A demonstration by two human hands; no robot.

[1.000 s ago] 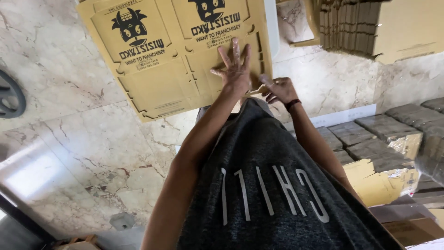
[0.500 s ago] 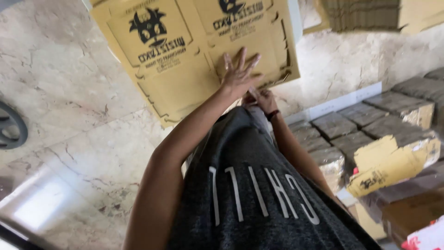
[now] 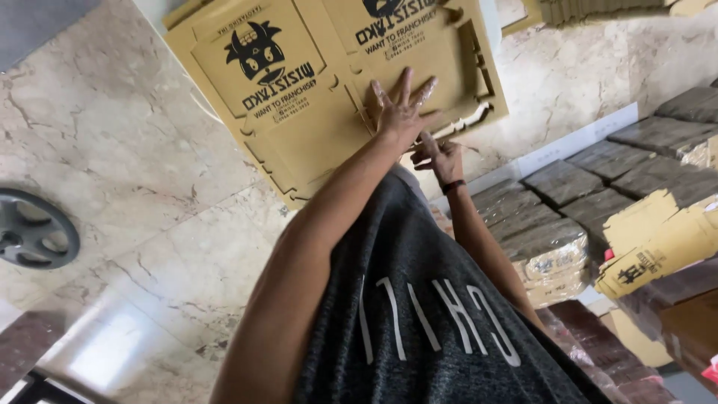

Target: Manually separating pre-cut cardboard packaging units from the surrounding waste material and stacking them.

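Step in hand: pressing flat die-cut cardboard sheet (image 3: 329,90) on floor (image 3: 112,150). Left hand (image 3: 400,112) splayed flat on sheet, gripping nothing. Right hand (image 3: 441,158) fingers curled at sheet edge; grip unclear. Next move likely calls for firm hold-down, clean fold along scored line.

Both hands (image 3: 419,131) on cardboard sheet (image 3: 314,90)

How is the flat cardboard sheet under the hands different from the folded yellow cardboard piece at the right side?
The flat cardboard sheet lies spread out on the marble floor; the folded yellow cardboard piece rests bent on wrapped bundles. The left hand presses the sheet and the right hand is at its edge; nobody touches the folded piece. Both are yellowish cardboard with black print.
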